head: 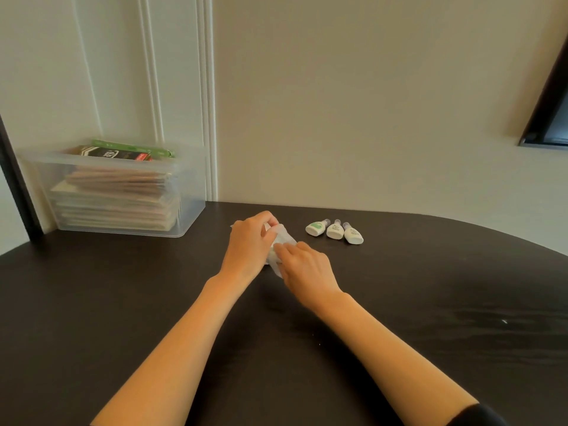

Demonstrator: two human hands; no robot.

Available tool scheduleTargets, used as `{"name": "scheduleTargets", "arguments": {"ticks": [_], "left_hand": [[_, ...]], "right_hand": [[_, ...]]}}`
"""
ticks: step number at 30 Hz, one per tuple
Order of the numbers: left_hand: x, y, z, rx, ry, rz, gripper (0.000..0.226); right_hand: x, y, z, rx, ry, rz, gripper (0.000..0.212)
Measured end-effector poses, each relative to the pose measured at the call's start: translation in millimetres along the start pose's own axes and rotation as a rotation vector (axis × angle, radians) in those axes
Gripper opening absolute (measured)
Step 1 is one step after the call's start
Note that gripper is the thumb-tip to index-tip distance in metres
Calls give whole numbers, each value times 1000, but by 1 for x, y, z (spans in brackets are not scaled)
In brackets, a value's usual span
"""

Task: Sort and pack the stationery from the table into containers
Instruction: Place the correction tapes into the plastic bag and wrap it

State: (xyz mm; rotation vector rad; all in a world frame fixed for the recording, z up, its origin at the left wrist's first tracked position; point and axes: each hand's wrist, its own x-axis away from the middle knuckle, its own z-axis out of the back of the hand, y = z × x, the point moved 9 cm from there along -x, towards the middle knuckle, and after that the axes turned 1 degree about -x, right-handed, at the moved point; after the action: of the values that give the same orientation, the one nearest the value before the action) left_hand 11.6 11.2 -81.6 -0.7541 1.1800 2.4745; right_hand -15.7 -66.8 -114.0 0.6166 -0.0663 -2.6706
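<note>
At upper left of the frame, a clear bin [192,198] stands stacked full of flat packets [116,195]. At centre, the left hand [250,241] and right hand [307,265] both pinch a small whitish bag [282,236], fingers curled on it, low over the table [430,287]. Three small bottles [335,231] lie just to its right, unpacked; probably the last items left.

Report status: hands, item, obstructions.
Both busy: left hand and right hand grip the small white bag. Three small bottles lie just right, untouched. Far left, clear bin holds packets. Nothing in the way.
</note>
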Motion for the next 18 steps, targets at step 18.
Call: {"name": "scheduleTargets", "arguments": {"ticks": [18], "left_hand": [[-26,-5,-15,4,-36,35,14]], "right_hand": [[-55,22,-30,9,-166,-52,33]]}}
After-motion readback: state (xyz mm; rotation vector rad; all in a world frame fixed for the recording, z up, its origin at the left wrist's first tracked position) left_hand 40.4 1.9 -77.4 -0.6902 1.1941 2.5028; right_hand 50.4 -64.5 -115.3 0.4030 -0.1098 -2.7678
